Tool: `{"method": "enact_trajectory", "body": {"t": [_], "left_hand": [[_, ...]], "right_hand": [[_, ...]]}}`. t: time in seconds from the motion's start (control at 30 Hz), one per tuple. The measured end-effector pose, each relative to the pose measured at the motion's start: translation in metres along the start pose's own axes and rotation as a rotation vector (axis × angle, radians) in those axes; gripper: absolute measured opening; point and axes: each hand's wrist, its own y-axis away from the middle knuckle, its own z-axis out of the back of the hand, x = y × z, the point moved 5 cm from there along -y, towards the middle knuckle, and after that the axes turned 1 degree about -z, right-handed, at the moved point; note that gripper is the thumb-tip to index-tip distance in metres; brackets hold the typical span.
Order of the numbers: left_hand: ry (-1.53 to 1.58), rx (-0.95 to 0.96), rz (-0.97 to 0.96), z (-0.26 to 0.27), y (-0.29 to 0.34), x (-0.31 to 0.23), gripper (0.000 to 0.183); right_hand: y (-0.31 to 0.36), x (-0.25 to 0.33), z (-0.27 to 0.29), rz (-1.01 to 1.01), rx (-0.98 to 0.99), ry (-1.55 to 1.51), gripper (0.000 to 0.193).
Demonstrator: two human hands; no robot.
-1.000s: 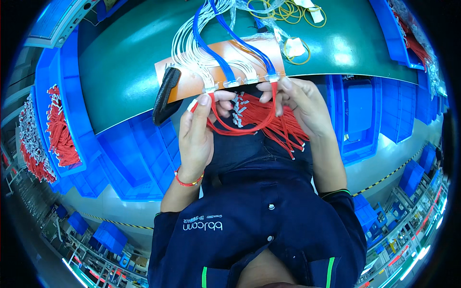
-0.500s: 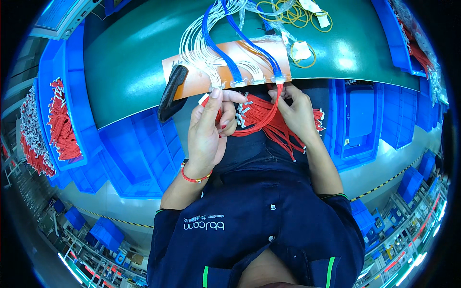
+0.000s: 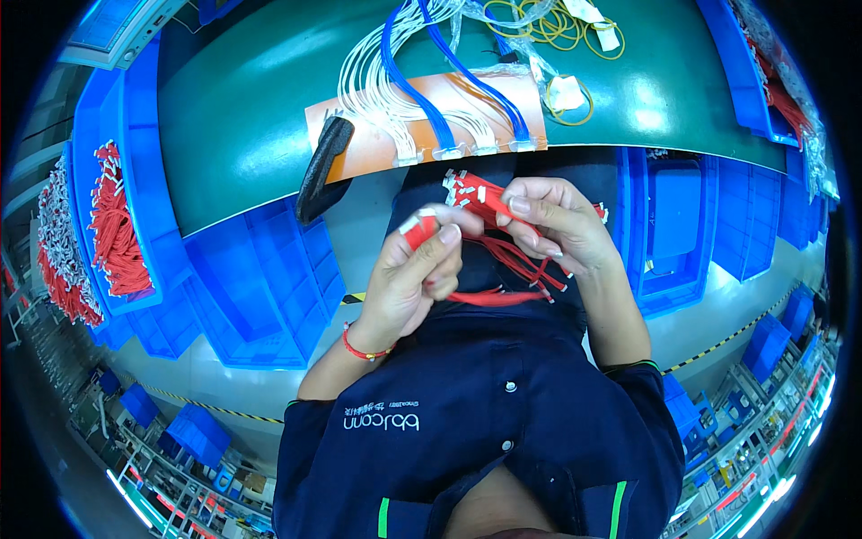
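A red wire harness point(image 3: 496, 297) hangs in a loop between my hands, in front of my body. My left hand point(image 3: 409, 283) is closed round one end of it, thumb pressed on the red wires. A white tip shows above those fingers. In a pinch, my right hand point(image 3: 570, 225) grips the other end, where a small white connector points left. Both hands are below the table edge and apart from the orange board point(image 3: 364, 160). Behind them, a bundle of red harnesses point(image 3: 516, 259) with white connectors lies on my lap, partly hidden by my right hand.
Blue wire bundles point(image 3: 409, 90) and white wires point(image 3: 353, 76) run to connectors along the board's near edge. A black block point(image 3: 325, 171) sits at its left. Yellow rings point(image 3: 548, 27) lie on the green table point(image 3: 242, 117). Blue bins point(image 3: 242, 287) flank me, one holding red harnesses point(image 3: 118, 238).
My hands have drawn the red harness away from the board's right-hand connector and back toward my body. Its right end now shows free of the board. My left hand has shifted right and nearer.
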Motion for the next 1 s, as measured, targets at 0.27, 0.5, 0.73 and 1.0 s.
{"method": "enact_trajectory", "body": {"t": [0.27, 0.5, 0.73, 1.0], "left_hand": [[-0.301, -0.067, -0.354, 0.001, -0.009, -0.021, 0.02], [-0.295, -0.135, -0.37, 0.016, -0.019, -0.032, 0.031], [-0.221, -0.169, -0.384, 0.02, -0.022, -0.032, 0.029], [-0.259, -0.257, -0.422, 0.017, -0.021, -0.034, 0.03]], "right_hand": [[-0.005, -0.013, -0.02, -0.156, 0.089, -0.075, 0.02], [0.029, 0.007, 0.044, 0.207, -0.187, 0.066, 0.013], [0.029, 0.01, 0.036, 0.44, -0.146, 0.022, 0.018], [0.007, 0.003, 0.008, 0.385, -0.071, 0.24, 0.02]]}}
